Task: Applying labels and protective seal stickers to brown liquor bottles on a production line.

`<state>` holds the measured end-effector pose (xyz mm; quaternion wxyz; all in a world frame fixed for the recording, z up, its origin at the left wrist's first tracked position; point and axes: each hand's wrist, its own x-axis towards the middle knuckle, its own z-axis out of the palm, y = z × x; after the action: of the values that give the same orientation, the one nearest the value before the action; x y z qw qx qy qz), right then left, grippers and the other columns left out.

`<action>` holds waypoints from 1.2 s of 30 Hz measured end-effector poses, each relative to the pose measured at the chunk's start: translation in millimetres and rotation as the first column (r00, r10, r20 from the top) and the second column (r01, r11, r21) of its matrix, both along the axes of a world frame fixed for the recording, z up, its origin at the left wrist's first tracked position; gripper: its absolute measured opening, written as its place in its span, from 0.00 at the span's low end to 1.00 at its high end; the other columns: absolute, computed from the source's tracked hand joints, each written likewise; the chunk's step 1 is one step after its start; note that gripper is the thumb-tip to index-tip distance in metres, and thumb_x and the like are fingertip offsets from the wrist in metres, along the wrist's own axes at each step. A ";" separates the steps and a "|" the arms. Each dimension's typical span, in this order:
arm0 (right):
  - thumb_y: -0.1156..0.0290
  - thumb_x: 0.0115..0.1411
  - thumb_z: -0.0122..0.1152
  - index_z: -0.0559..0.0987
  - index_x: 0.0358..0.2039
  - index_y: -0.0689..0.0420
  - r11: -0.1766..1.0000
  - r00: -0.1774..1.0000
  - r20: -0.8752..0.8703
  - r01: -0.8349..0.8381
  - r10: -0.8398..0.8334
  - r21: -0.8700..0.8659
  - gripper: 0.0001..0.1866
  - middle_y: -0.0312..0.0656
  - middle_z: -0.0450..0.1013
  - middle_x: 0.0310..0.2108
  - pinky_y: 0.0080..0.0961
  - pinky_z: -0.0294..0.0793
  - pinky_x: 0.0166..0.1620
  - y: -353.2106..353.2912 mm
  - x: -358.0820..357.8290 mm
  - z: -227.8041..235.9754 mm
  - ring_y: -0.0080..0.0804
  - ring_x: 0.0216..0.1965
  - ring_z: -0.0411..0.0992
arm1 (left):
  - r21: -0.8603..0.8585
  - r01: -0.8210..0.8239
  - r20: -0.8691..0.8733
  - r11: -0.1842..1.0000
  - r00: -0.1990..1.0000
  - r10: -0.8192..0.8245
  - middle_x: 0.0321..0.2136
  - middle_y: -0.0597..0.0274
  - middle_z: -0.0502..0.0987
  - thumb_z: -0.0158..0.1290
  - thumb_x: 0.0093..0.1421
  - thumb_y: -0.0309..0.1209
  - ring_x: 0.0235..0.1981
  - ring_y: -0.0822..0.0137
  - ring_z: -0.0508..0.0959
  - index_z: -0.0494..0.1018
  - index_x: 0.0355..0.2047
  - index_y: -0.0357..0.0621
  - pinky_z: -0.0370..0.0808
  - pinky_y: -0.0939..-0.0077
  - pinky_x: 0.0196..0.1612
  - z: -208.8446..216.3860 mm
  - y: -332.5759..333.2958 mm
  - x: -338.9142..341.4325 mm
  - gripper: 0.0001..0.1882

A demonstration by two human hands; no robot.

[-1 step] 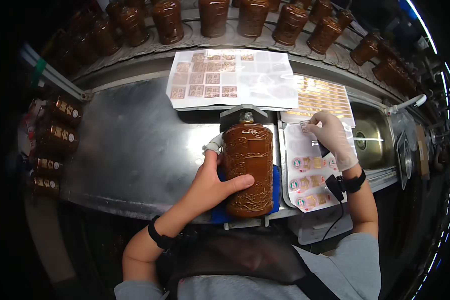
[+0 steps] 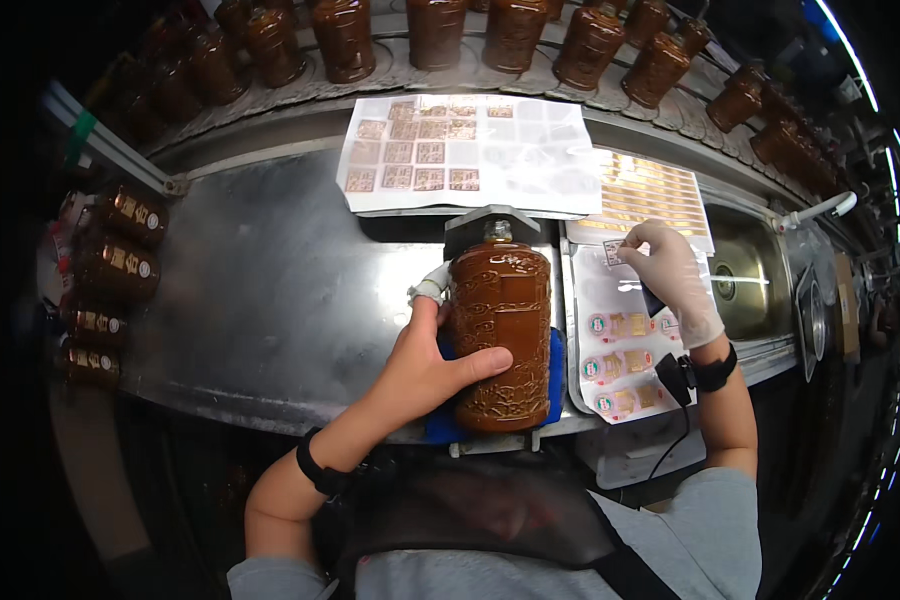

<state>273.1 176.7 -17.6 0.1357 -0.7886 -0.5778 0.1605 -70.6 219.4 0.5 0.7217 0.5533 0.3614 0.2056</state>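
Note:
A brown, embossed glass bottle (image 2: pixel 510 340) lies neck away from me on a stand with blue padding (image 2: pixel 555 375). My left hand (image 2: pixel 440 360) is closed around its left side, thumb across the front; white wrapping (image 2: pixel 432 284) covers a fingertip, and the other fingers are hidden behind the glass. In a translucent glove, my right hand (image 2: pixel 670 275) pinches a small square label (image 2: pixel 612 252) with dark print, over the sheet of round and gold labels (image 2: pixel 625 370) right of the bottle. Whether that label is fully off its backing I cannot tell.
A raised sheet of small square labels (image 2: pixel 470 160) stands beyond the bottle, beside a gold-striped sheet (image 2: pixel 660 195). Brown bottles (image 2: pixel 435 35) line a conveyor at the back. Several labelled bottles (image 2: pixel 120 270) lie at the left. A metal sink (image 2: pixel 760 265) is at the right.
The whole view has shifted slightly to the right in the picture. Both hands keep the same hold on the bottle and the label.

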 end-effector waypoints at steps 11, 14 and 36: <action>0.70 0.52 0.67 0.78 0.27 0.57 0.787 0.711 -0.375 -0.610 0.596 0.095 0.07 0.42 0.73 0.30 0.36 0.73 0.35 30.5 -108.0 129.0 0.43 0.32 0.75 | -0.029 -0.104 0.150 0.994 0.983 0.107 0.66 0.46 0.55 0.66 0.55 0.35 0.67 0.56 0.58 0.36 0.71 0.36 0.54 0.60 0.69 6.6 13.3 -8.8 0.57; 0.68 0.52 0.66 0.77 0.26 0.57 0.739 0.712 -0.214 -0.668 0.669 0.085 0.08 0.42 0.73 0.31 0.37 0.75 0.34 35.3 -118.9 119.8 0.43 0.33 0.76 | -0.129 -0.082 0.206 0.988 0.973 0.107 0.66 0.47 0.56 0.64 0.56 0.30 0.66 0.58 0.61 0.36 0.71 0.37 0.57 0.61 0.68 27.1 8.5 6.9 0.55; 0.64 0.51 0.74 0.72 0.40 0.59 0.988 0.603 -0.785 0.140 -0.138 -0.066 0.22 0.32 0.66 0.33 0.13 0.58 0.22 -10.2 -137.2 48.1 0.11 0.19 0.57 | -0.105 -0.267 0.232 0.958 0.930 0.284 0.64 0.48 0.55 0.54 0.63 0.26 0.64 0.61 0.61 0.37 0.70 0.37 0.61 0.63 0.66 10.3 0.4 24.0 0.45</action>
<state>136.0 166.5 30.5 0.3881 -0.6804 -0.3968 0.4785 -46.6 219.8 10.8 0.7441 0.4414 0.3507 0.3584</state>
